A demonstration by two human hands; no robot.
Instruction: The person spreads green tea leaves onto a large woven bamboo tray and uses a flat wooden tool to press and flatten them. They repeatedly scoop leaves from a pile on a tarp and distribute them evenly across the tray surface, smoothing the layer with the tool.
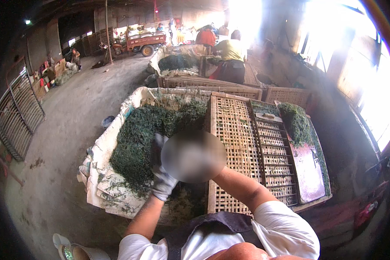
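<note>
My left hand (164, 182) wears a grey-white glove with a dark part and is at the right side of a heap of dark green stringy plant material (133, 146). Its fingers point away from me, and part of it lies behind a blurred oval. That same blur covers my right hand; only the bare right forearm (243, 188) shows, crossing a woven bamboo lattice tray (234, 136). What either hand holds is hidden. A pale cloth-lined bin (100, 182) contains the heap.
On the lattice lie a barred rack (276, 156) and a pale board (308, 175) carrying a green clump (292, 123). Other people (230, 53) stand beyond, near another bin (178, 63). A red cargo tricycle (146, 40) is parked far back. A slatted panel (19, 110) stands left.
</note>
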